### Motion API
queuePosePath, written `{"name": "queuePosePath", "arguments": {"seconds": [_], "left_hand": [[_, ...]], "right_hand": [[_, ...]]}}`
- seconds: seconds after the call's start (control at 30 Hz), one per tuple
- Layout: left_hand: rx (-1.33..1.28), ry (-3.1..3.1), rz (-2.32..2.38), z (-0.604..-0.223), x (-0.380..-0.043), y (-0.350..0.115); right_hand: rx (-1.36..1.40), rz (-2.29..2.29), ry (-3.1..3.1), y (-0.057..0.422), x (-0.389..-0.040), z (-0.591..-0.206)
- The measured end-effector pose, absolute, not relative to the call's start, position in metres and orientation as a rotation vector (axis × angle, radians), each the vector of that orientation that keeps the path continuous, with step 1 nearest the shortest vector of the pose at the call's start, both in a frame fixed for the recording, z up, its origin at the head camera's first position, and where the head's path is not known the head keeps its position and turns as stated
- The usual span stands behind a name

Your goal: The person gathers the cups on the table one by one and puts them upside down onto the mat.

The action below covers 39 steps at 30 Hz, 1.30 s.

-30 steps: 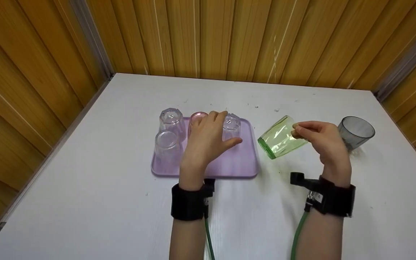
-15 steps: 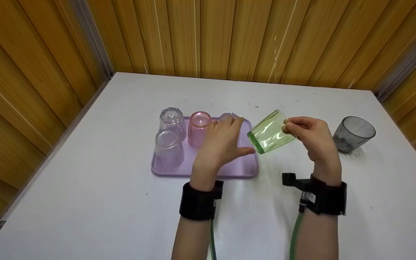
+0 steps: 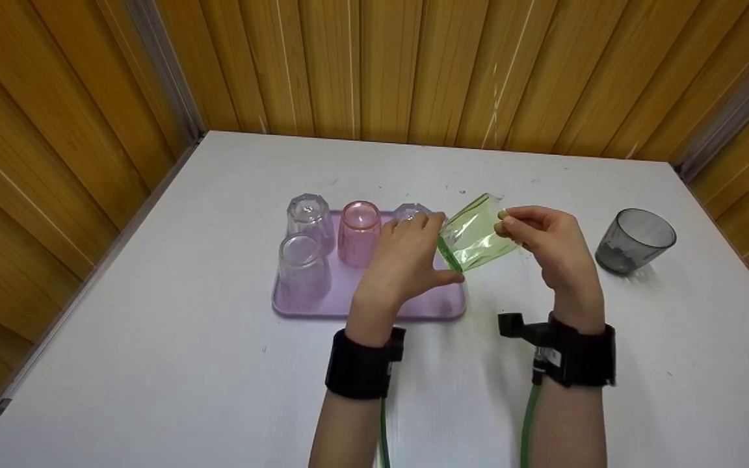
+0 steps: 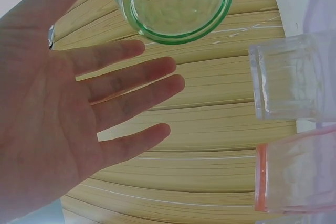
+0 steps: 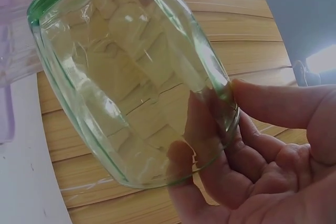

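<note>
A tilted green glass (image 3: pixel 476 237) is held up over the right side of a purple tray (image 3: pixel 428 307), its thick base toward the left. My right hand (image 3: pixel 549 250) pinches it at the rim between thumb and fingers, some of which show through the wall in the right wrist view. My left hand (image 3: pixel 402 260) is spread beside the base, fingers (image 4: pixel 131 100) straight and thumb apart. In the left wrist view the glass base lies just beyond those fingers. A clear glass (image 3: pixel 411 209) behind the left hand is partly hidden.
Upside down on the tray stand a pink glass (image 3: pixel 359 237) and, at its left side, a faceted clear glass (image 3: pixel 310 218) and a plain clear glass (image 3: pixel 301 263). A grey glass (image 3: pixel 634 242) is upright on the white table at right. Wood-patterned panels (image 3: pixel 387 71) enclose the table.
My right hand has carried the green glass leftward from beside the tray to over its right side. My left hand has shifted right to the glass base, uncovering the pink glass.
</note>
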<state>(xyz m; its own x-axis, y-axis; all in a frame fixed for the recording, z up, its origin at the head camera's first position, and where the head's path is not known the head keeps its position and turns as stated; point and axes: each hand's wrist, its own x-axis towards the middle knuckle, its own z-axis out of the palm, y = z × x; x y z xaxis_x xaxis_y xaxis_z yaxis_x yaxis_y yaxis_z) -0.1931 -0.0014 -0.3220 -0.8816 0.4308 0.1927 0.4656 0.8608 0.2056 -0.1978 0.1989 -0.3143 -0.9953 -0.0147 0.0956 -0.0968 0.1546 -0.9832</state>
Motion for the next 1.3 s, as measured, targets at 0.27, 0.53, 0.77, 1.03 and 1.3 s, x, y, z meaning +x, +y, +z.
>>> {"name": "queuePosePath", "arguments": {"seconds": [0.27,0.53,0.77,1.03,1.3], "left_hand": [[-0.703,-2.860,-0.387,-0.323,-0.193,-0.002],[-0.700,-2.827,-0.427,-0.323,-0.194,-0.003],[-0.672,-2.881,-0.467,-0.322,-0.195,-0.004],[-0.669,-2.852,-0.471,-0.322,-0.194,-0.006],[-0.671,-2.785,-0.436,-0.321,-0.195,-0.009]], "right_hand": [[0.125,2.135,-2.211,0.191,-0.197,-0.313],[0.206,2.230,-2.185,0.185,-0.198,-0.312],[0.234,2.284,-2.189,0.183,-0.198,-0.312],[0.238,2.328,-2.204,0.183,-0.198,-0.311],[0.258,2.302,-2.203,0.182,-0.197,-0.312]]}}
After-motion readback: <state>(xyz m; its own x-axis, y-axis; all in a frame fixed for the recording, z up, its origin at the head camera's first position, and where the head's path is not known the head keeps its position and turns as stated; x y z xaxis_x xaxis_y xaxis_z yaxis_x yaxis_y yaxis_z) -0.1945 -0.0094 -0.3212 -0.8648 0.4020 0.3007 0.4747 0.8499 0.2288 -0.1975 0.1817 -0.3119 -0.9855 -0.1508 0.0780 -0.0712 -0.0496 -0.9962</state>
